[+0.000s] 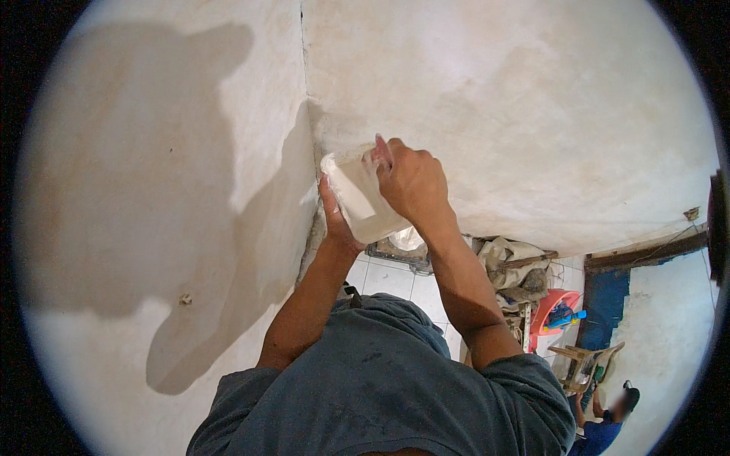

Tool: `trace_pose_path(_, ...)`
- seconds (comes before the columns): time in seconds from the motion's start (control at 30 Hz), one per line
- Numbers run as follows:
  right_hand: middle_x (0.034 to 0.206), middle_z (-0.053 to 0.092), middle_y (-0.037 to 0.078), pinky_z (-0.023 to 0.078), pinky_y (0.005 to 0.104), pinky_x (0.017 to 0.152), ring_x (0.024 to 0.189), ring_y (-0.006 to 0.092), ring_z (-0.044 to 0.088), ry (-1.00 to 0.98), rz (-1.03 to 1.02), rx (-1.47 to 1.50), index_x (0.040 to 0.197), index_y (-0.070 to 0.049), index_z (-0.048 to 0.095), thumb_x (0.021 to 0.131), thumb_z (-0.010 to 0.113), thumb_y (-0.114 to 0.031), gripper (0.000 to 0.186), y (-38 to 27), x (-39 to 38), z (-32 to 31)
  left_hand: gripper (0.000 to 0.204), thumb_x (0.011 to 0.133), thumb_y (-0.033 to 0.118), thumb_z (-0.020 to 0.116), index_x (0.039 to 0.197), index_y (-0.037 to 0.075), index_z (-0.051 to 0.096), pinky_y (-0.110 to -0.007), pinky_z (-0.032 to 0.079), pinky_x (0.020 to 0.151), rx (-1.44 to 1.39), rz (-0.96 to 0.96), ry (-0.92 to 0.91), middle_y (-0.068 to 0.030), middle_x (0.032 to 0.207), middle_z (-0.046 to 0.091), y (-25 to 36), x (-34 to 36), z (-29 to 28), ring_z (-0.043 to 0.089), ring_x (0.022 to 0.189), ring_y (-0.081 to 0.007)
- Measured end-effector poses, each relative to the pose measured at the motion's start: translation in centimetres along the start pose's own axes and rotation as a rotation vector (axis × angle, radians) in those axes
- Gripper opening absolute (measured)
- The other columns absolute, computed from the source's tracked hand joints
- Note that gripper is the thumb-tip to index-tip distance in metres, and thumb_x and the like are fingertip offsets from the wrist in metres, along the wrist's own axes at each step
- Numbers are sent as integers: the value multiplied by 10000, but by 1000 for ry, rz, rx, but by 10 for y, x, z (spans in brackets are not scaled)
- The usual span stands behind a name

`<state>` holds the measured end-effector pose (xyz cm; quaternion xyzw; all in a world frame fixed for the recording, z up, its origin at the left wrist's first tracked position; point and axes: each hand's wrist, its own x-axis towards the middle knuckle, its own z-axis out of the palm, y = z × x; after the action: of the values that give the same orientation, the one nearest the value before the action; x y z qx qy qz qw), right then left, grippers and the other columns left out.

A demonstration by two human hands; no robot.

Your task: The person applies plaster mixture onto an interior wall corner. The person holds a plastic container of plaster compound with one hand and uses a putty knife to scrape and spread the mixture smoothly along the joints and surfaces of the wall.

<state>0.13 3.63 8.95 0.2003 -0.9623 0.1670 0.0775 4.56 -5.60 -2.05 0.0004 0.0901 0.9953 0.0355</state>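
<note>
In front of the wall corner, my left hand (pixel 339 222) is closed on the lower left side of a pale, flat-sided rectangular piece (pixel 359 199). White paste coats its upper left edge; whether it is a board or a tub I cannot tell. My right hand (pixel 417 184) is closed around a small tool with a reddish handle (pixel 382 150), at the upper right of that piece. The tool's working end is hidden. Behind both hands stands the off-white wall (pixel 487 114), patchy and stained.
A dark crack (pixel 305 61) runs down the corner. Below are white floor tiles (pixel 389 278), a dark-framed item (pixel 395 252) and a crumpled sack (pixel 505 262). To the right are a red-pink basin (pixel 553 302), a wooden stool (pixel 582 357) and another person (pixel 606 427) in blue.
</note>
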Motion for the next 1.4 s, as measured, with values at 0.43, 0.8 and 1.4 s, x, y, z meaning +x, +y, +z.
trace_pose_path(0.43,659,611,245,501,507,590,632,432,617,65,-8,-23,851,-25,589,901,515,-251,242,3,0,-5,732,892,680,263,1385,150,372,-455,385,1032,57,54,5,-95,1338,474,1,-4,10,469,1227,-284)
trace_pose_path(0.8,690,625,228,505,496,593,646,408,626,11,-18,-46,895,-35,575,865,556,-229,197,5,-6,-9,779,871,699,275,1398,133,366,-440,375,1040,33,76,-6,-93,1361,464,-6,-3,20,455,1245,-274)
trace_pose_path(1.4,703,622,228,497,488,616,673,417,618,55,-31,33,876,-40,574,838,576,-207,171,20,-9,-7,726,888,674,277,1380,149,378,-463,401,1017,-20,32,-3,-99,1321,486,-10,-4,11,483,1209,-289)
